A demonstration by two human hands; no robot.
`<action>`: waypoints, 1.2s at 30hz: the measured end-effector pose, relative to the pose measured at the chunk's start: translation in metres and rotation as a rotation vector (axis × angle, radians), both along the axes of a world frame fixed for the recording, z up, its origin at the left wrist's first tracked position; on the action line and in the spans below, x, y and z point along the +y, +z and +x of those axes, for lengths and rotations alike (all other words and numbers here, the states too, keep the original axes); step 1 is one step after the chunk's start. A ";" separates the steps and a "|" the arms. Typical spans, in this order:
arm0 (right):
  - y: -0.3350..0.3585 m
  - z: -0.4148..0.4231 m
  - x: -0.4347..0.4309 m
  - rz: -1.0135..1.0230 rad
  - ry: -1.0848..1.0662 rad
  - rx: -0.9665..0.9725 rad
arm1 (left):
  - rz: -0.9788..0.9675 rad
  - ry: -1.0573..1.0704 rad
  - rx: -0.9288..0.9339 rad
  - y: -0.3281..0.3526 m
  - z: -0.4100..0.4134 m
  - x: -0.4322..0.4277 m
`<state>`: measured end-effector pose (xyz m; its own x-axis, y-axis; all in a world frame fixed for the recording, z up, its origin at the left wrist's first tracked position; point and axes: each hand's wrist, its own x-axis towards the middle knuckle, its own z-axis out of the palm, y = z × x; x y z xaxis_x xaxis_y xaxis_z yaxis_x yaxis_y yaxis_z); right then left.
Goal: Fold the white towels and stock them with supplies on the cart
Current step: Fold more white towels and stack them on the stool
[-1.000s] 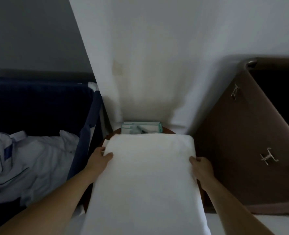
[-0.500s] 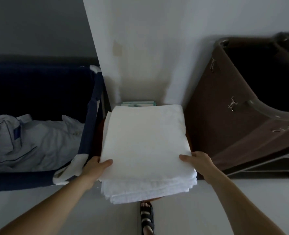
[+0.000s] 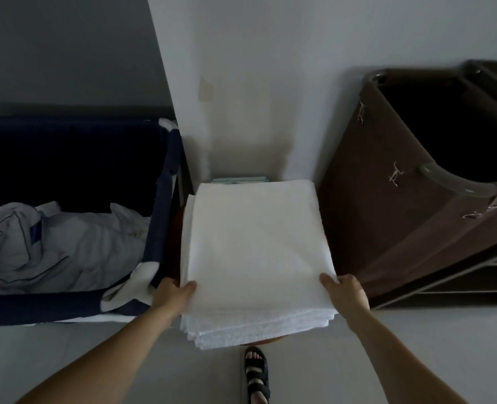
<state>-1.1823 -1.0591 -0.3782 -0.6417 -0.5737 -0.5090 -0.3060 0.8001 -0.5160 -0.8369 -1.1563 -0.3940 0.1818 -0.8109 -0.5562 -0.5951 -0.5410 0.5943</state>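
A stack of folded white towels [image 3: 256,246] lies on a small round wooden table [image 3: 267,342] against a white wall. My left hand [image 3: 173,295] grips the stack's near left corner, thumb on top. My right hand [image 3: 346,291] grips the near right corner the same way. Behind the stack, pale green boxed supplies [image 3: 240,179] peek out at the wall. A brown fabric cart [image 3: 416,199] with a metal frame stands to the right.
A navy fabric bin [image 3: 159,205] on the left holds crumpled pale linen [image 3: 60,243]. My sandalled foot [image 3: 256,374] stands on the grey floor below the table. Open shelves [image 3: 486,275] of the cart show at the right edge.
The view pulled back from the towels. Both hands slid from the stack's far sides to its near corners, and the whole stack with its layered front edge came into sight.
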 end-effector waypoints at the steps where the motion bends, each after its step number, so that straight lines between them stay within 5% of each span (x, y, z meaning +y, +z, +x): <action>1: -0.001 0.000 -0.002 0.010 -0.014 0.023 | 0.024 0.011 0.008 -0.004 0.000 0.001; 8: 0.010 -0.010 -0.035 0.101 0.102 -0.034 | 0.084 -0.035 0.009 0.002 -0.008 -0.012; 21: 0.004 -0.013 -0.052 -0.035 -0.096 -0.316 | 0.263 0.054 0.107 0.003 -0.005 -0.022; 29: 0.024 -0.004 -0.056 -0.122 0.019 -0.143 | 0.391 0.196 0.453 0.024 -0.005 -0.038; 36: 0.132 -0.020 -0.136 -0.525 0.101 -0.108 | 0.090 0.192 0.692 0.146 -0.027 -0.113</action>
<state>-1.2024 -1.1955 -0.2466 -0.5304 -0.8245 -0.1972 -0.2908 0.3955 -0.8712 -0.8640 -1.2693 -0.2483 -0.1020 -0.7457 -0.6584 0.0120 -0.6627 0.7488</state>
